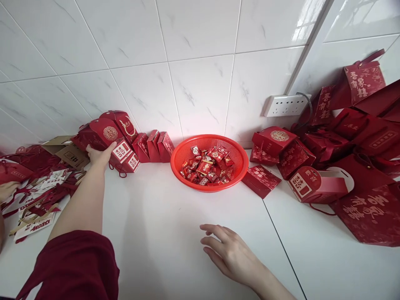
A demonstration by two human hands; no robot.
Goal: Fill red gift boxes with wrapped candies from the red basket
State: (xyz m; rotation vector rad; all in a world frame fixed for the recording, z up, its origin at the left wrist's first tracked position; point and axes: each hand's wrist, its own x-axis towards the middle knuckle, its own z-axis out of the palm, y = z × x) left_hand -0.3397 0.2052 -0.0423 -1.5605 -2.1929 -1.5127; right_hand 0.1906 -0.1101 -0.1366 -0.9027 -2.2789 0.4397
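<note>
My left hand (pixel 100 157) reaches to the back left, its thumb and fingers spread around the lower part of a red gift box (pixel 101 131) with a round gold emblem. Close beside its thumb are red boxes with white double-happiness labels (pixel 121 151). Over the white table my right hand (pixel 229 252) hovers with nothing in it, fingers apart and slightly bent. Beyond it, against the wall, a red plastic colander (pixel 209 189) holds many small red-wrapped candies (pixel 204 166).
Small red boxes (pixel 153 146) stand left of the colander. On the right are a flat red box (pixel 261 180) and piled red gift boxes (pixel 371 208) under a power strip (pixel 287 106). At far left, another person's hand (pixel 8 191) is near tags and ribbons (pixel 37 208) and a cardboard box (pixel 67 152).
</note>
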